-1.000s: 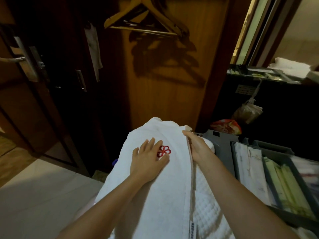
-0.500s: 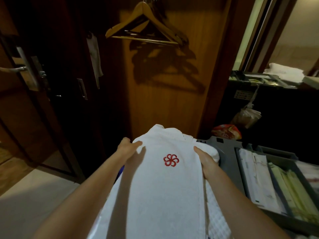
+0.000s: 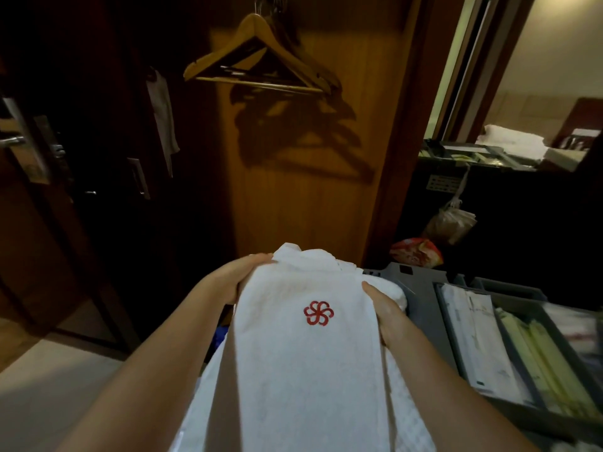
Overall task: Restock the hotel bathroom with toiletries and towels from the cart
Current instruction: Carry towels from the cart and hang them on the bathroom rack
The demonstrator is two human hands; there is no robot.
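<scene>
A folded white towel (image 3: 303, 363) with a red flower emblem lies on top of a white stack in front of me. My left hand (image 3: 233, 277) grips its far left edge, fingers curled over the fold. My right hand (image 3: 383, 309) holds its right edge, thumb on top and fingers hidden underneath. Under it lies waffle-weave white linen (image 3: 408, 409). To the right stands the grey cart tray (image 3: 421, 285) with packaged toiletries (image 3: 473, 334) and pale green packets (image 3: 541, 357).
Wooden hangers (image 3: 257, 57) hang in the open wardrobe straight ahead. A door with a metal handle (image 3: 13, 138) is at the left. A red bag (image 3: 416, 252) and a hanging plastic bag (image 3: 452, 223) sit by a dark counter with white towels (image 3: 509, 141) at the right.
My left hand left the top of the towel near the emblem and took its far left edge. My right hand slid down the right edge. The towel sits slightly higher.
</scene>
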